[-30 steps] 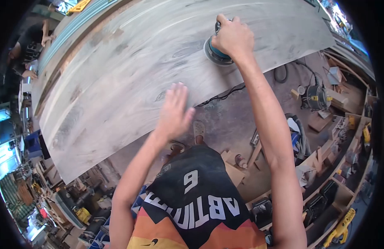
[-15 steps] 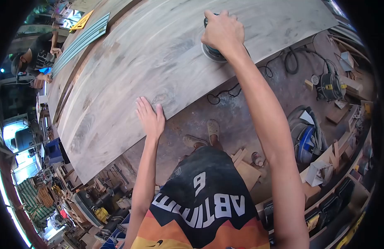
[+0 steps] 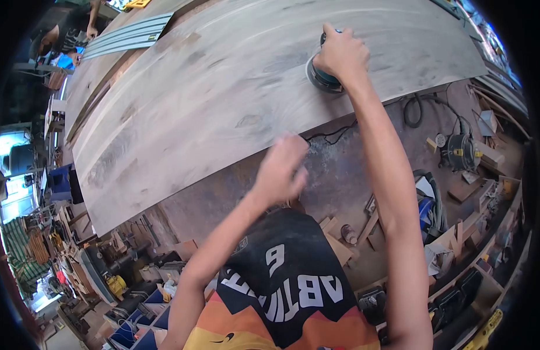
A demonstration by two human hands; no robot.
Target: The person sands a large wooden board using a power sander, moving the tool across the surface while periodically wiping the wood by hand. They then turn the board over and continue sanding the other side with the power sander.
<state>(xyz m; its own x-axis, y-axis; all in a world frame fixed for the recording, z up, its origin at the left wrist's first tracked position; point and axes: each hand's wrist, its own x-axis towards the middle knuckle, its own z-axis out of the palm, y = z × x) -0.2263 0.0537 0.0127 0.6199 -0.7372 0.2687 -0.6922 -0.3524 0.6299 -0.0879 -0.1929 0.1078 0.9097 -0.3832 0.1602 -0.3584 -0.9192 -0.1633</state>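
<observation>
My right hand (image 3: 344,53) is wrapped over the top of a round orbital sander (image 3: 323,77) with a dark and teal body. The sander's pad rests on a large greyish-brown wooden panel (image 3: 211,99), close to its near edge. My left hand (image 3: 281,169) is in the air just off the panel's near edge, smeared by motion. Its thumb stands apart from its loosely bent fingers, and nothing shows in it.
Ribbed metal strips (image 3: 130,36) lie at the panel's far left, near another person's hand (image 3: 74,57). A black cord (image 3: 334,137) hangs below the near edge. A canister vacuum (image 3: 459,153), wood offcuts and a blue machine (image 3: 426,211) stand on the floor at right.
My left hand has lifted off the panel and swung right, towards my front. My right hand has moved the sander slightly right along the panel. The view has shifted a little.
</observation>
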